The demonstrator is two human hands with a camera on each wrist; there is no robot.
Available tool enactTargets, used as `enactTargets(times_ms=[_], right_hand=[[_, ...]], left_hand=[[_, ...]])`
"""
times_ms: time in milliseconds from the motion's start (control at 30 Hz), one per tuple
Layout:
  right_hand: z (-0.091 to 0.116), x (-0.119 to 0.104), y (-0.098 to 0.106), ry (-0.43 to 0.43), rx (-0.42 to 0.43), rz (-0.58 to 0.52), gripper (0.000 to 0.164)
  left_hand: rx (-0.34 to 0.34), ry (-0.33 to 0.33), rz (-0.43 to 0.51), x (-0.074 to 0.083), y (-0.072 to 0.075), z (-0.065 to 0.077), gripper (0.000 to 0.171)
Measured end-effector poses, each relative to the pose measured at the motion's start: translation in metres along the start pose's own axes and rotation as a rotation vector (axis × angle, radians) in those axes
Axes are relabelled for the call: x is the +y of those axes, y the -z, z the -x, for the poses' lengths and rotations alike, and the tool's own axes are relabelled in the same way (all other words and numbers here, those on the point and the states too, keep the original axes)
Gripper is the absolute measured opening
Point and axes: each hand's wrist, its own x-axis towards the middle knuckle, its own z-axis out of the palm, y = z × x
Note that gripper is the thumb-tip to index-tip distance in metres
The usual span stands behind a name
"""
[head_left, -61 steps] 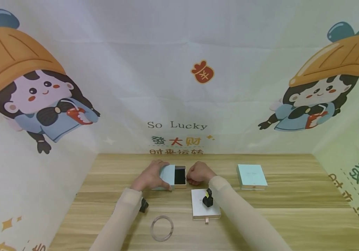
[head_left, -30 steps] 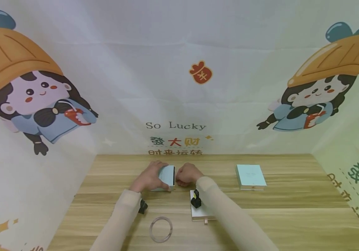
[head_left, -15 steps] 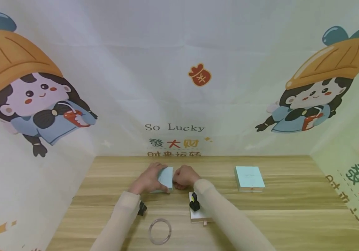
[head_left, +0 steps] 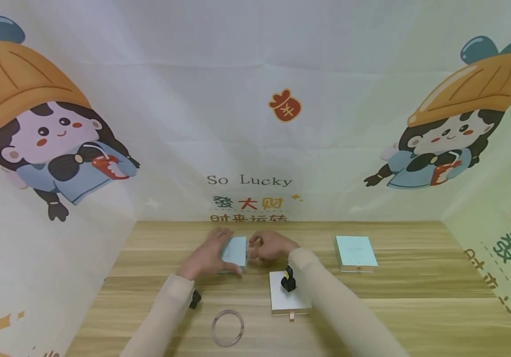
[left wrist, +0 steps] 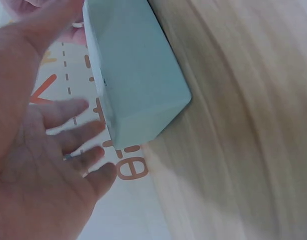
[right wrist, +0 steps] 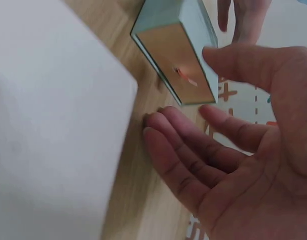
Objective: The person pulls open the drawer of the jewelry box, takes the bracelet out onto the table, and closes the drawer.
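A light blue drawer box (head_left: 236,251) lies at the back of the table with its drawer pushed in. In the right wrist view its tan end face (right wrist: 161,55) with a small orange pull tab (right wrist: 186,76) shows. My left hand (head_left: 206,254) is spread over the box's left side; the left wrist view shows its fingers apart from the box wall (left wrist: 136,65). At the drawer end my right hand (head_left: 274,246) has loosely bent fingers, its thumb close to the box edge, and grips nothing.
A white drawer box (head_left: 282,295) lies in front of my right hand, partly under the sleeve. Another light blue box (head_left: 356,252) stands at the right. A translucent bangle (head_left: 227,312) lies near the front. A printed cloth backdrop (head_left: 255,148) closes the table's back.
The drawer has slid left into the light blue box under my right hand's push. Since then both hands have loosened, and the right has drawn slightly back with its fingers opening.
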Motion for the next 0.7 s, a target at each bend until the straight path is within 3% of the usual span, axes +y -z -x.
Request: enactTargets(times_ms=[100,300,533,700], right_hand=[[0.001,-0.001,0.005,0.011,0.015,0.016,0.060],[-0.006,0.000,0.008,0.073,0.010,0.055,0.070],[-0.017,0.002,0.003,0.152,0.014,0.097,0.076],[-0.020,0.003,0.001,0.172,0.018,0.107,0.075]], left_hand=[[0.049,0.063,0.037,-0.002,0.000,0.005,0.116],[0.145,0.201,0.168,0.000,-0.004,0.018,0.102],[0.227,0.326,0.358,0.005,-0.013,0.037,0.083],[0.285,0.378,0.419,0.010,-0.022,0.044,0.066]])
